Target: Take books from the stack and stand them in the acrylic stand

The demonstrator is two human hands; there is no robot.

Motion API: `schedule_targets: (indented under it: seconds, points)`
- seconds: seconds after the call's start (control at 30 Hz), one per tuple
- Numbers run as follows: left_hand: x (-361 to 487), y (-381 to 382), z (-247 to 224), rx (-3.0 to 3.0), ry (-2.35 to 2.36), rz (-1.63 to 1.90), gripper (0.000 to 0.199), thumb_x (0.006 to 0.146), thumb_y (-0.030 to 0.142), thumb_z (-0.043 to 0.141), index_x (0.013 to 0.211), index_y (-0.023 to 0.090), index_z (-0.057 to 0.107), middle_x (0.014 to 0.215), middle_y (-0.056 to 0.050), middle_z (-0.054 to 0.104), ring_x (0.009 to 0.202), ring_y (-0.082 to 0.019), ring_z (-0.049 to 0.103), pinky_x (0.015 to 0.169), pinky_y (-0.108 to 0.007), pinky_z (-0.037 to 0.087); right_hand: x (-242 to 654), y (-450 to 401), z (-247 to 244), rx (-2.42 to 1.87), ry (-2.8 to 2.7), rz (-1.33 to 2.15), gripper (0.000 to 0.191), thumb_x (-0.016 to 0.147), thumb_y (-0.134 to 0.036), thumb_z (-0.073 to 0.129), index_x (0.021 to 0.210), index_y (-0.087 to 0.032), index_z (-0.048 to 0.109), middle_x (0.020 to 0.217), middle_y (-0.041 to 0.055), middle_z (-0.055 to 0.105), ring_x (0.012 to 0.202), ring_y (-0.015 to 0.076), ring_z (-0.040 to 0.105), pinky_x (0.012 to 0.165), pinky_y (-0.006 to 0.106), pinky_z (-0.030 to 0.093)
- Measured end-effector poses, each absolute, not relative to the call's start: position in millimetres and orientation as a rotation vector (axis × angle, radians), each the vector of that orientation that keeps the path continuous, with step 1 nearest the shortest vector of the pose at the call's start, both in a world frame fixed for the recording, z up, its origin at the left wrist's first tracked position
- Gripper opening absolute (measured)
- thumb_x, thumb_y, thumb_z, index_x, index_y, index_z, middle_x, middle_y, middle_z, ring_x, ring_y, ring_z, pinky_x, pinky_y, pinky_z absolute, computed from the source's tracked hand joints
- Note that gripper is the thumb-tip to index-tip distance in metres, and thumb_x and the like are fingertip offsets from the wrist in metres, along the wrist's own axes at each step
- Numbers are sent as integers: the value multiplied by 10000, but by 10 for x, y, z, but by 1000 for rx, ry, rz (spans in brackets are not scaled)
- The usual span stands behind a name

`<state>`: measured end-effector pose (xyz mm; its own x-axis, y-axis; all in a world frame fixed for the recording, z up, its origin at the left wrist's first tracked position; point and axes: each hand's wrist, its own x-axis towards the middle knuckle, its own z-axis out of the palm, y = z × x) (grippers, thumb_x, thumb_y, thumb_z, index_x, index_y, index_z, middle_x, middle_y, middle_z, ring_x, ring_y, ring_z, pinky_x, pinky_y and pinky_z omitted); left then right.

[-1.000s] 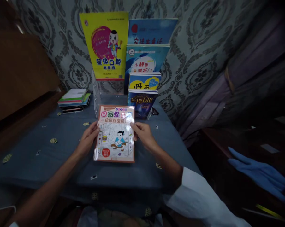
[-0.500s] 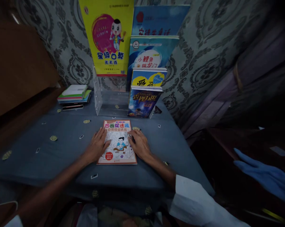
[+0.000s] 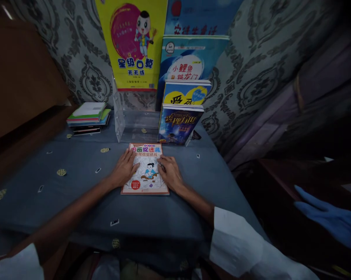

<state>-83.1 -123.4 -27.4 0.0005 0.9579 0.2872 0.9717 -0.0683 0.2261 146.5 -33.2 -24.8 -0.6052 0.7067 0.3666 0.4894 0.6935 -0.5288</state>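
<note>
A picture-puzzle book (image 3: 147, 182) with an orange border lies flat on the table in front of the display stand. My left hand (image 3: 124, 169) rests along its left side, fingers stretched forward and thumb on the cover. On the opposite side, my right hand (image 3: 171, 171) has its fingers bent over the right edge. Between them, both hands hold the book. Just behind it, a clear acrylic stand (image 3: 131, 132) carries a dark blue book (image 3: 178, 126), a blue-and-yellow book (image 3: 185, 93), a teal book (image 3: 194, 58), another blue book (image 3: 203, 17) and a tall yellow workbook (image 3: 134, 46).
A stack of books (image 3: 88, 116) sits at the back left of the blue cloth-covered table (image 3: 84, 210). Beyond the table's right edge lies a blue glove (image 3: 329, 217) on a dark surface. Patterned curtain (image 3: 259, 62) hangs behind, and a brown box (image 3: 23, 85) stands far left.
Both hands have slid the book a little forward, closer to the stand. The right fingers are more bent at the book's edge. The camera view has shifted slightly.
</note>
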Motion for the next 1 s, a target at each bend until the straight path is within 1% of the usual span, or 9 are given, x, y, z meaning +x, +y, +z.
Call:
schedule_targets:
  seconds: [0.17, 0.37, 0.53, 0.7, 0.87, 1.0]
  points:
    - [-856, -1198, -226, -2215, -2154, -534, 708, 1012, 547, 285, 1490, 33, 380, 1587, -229, 352, 1513, -330, 260, 1215, -498, 262, 1470, -376, -210, -939, -2356, 493, 372, 927, -225, 483, 1206, -145, 714, 1302, 156, 655, 1166, 307, 551, 1044, 497, 449]
    - [-918, -1093, -146, -2229, -2172, -467, 673, 1018, 534, 288, 1500, 70, 361, 1607, -206, 325, 1499, -311, 302, 1210, -474, 266, 1480, -422, -167, -902, -2380, 473, 382, 939, -266, 491, 1231, -147, 706, 1315, 164, 644, 1163, 327, 542, 1027, 537, 457]
    - [-912, -1089, -78, -2236, -2144, -365, 648, 1029, 497, 289, 1478, 38, 375, 1588, -228, 350, 1486, -316, 326, 1201, -458, 291, 1494, -397, -164, -836, -2395, 443, 370, 939, -260, 505, 1222, -133, 708, 1315, 180, 640, 1154, 334, 538, 1008, 564, 479]
    - [-919, -1076, -81, -2201, -2085, -379, 605, 1025, 518, 320, 1463, 109, 402, 1551, -200, 422, 1438, -320, 402, 1167, -486, 332, 1500, -361, -151, -794, -2403, 455, 346, 936, -262, 536, 1224, -180, 709, 1330, 163, 635, 1183, 341, 528, 1002, 590, 492]
    - [-950, -914, -96, -2245, -2014, -452, 584, 1019, 516, 357, 1441, 119, 433, 1491, -191, 476, 1405, -327, 424, 1150, -499, 346, 1496, -363, -130, -791, -2427, 454, 349, 937, -238, 542, 1247, -182, 694, 1346, 161, 620, 1231, 333, 517, 1029, 569, 490]
    - [-889, -695, -107, -2390, -1889, -496, 544, 1038, 469, 329, 1423, 108, 462, 1455, -180, 497, 1363, -300, 459, 1145, -467, 365, 1494, -371, -137, -793, -2425, 459, 352, 939, -239, 552, 1255, -160, 685, 1349, 177, 614, 1252, 334, 507, 1043, 558, 486]
